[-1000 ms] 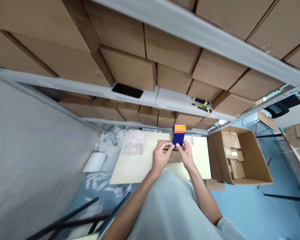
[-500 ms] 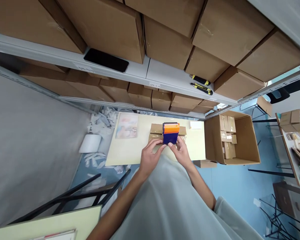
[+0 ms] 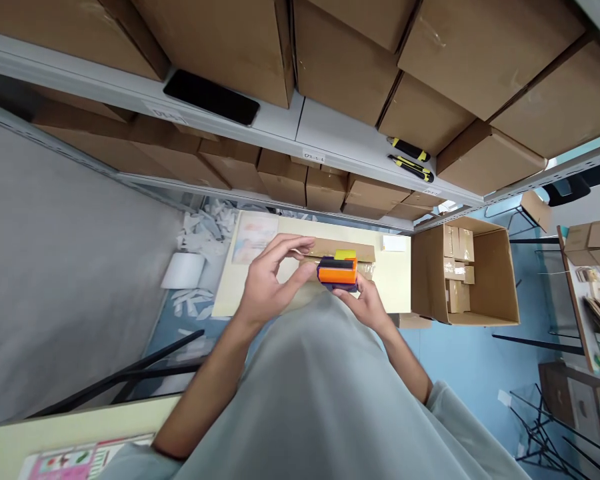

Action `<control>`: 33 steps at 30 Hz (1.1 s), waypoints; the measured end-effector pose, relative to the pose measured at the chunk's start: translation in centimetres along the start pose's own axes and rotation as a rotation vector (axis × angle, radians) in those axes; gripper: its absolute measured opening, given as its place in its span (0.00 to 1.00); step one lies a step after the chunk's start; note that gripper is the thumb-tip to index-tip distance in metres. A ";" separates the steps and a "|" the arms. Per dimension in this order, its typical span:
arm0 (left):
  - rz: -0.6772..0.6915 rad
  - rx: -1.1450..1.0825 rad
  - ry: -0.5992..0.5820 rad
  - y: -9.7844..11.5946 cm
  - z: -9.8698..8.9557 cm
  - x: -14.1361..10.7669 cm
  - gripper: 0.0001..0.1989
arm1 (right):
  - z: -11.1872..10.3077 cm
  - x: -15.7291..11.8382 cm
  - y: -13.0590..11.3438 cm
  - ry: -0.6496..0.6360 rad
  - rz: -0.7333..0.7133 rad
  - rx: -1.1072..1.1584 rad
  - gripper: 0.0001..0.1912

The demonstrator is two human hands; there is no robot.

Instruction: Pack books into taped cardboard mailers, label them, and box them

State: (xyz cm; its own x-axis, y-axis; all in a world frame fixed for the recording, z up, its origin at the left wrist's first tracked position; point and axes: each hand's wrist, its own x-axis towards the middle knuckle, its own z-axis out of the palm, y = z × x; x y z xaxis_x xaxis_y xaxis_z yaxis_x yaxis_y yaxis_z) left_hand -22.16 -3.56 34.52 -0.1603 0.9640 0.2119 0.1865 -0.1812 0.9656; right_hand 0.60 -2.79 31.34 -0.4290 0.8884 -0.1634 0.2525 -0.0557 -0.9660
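Note:
My right hand (image 3: pixel 367 303) grips a small orange and dark-purple boxy item (image 3: pixel 338 272) at its right side and lower edge. A black strip runs along the top of it, and a yellow piece (image 3: pixel 345 254) shows just behind; whether the two are joined I cannot tell. To the left, my left hand (image 3: pixel 275 280) is open, thumb and fingers apart, its thumb tip close to the item. Beneath and behind the item lies a cardboard box (image 3: pixel 325 247) on the pale yellow table (image 3: pixel 230 293), partly hidden by my hands.
A large open carton (image 3: pixel 495 280) with several small boxes stands right of the table. Overhead, a shelf (image 3: pixel 340 140) carries cartons, a black phone (image 3: pixel 213 97) and two yellow-black utility knives (image 3: pixel 411 168). Crumpled paper (image 3: pixel 200 233) lies at the left by the wall.
My left hand has let go of the boxy item and moved left, its fingers spreading. The item has turned in my right hand, now showing a wide orange side and black strip.

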 end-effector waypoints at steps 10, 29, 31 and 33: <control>-0.004 0.126 -0.221 1.9 0.3 2.1 0.11 | -2.2 -1.1 0.1 -0.039 -0.079 -0.270 0.19; -0.310 0.021 -0.087 -2.1 1.6 -4.2 0.13 | -3.2 -5.8 0.7 -0.257 0.156 -0.378 0.21; -0.379 -0.019 -0.026 -2.6 1.4 -4.7 0.14 | -3.7 -6.0 0.2 -0.297 0.192 -0.428 0.19; -0.437 -0.056 0.001 -3.0 1.0 -4.9 0.16 | -4.1 -5.9 -0.2 -0.340 0.214 -0.451 0.18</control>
State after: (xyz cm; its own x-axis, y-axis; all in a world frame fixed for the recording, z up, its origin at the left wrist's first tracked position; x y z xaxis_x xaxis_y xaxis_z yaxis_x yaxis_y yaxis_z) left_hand -20.93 -7.52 30.43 -0.2137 0.9521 -0.2185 0.0477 0.2336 0.9712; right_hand 6.67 -6.16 33.29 -0.5624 0.6794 -0.4714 0.6750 0.0478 -0.7363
